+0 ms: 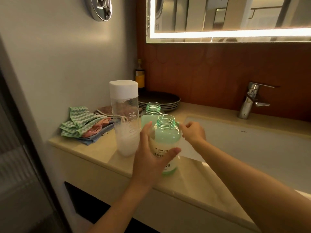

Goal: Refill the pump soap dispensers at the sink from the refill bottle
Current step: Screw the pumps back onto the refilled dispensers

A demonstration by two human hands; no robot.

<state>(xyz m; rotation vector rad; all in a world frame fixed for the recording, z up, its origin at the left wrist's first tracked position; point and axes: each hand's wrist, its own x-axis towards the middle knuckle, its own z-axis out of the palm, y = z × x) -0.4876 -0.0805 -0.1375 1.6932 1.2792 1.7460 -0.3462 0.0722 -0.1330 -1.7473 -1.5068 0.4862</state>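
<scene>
Two green dispenser bottles stand on the beige counter (94, 153) with open threaded necks and no pumps. My left hand (149, 158) grips the front dispenser bottle (165, 135) around its white label. The rear dispenser bottle (152, 113) stands just behind it, untouched. My right hand (193, 133) is at the front bottle's right shoulder with its fingers curled, and I see nothing held in it. To the left stands the tall clear refill bottle (126, 118), upright with its white cap on and white liquid in its lower part.
Folded cloths (84, 125) lie at the counter's left by the wall. Dark plates (161, 100) are stacked behind the bottles, with an orange bottle (140, 76) in the corner. The white sink basin (252, 148) and chrome tap (250, 100) are to the right.
</scene>
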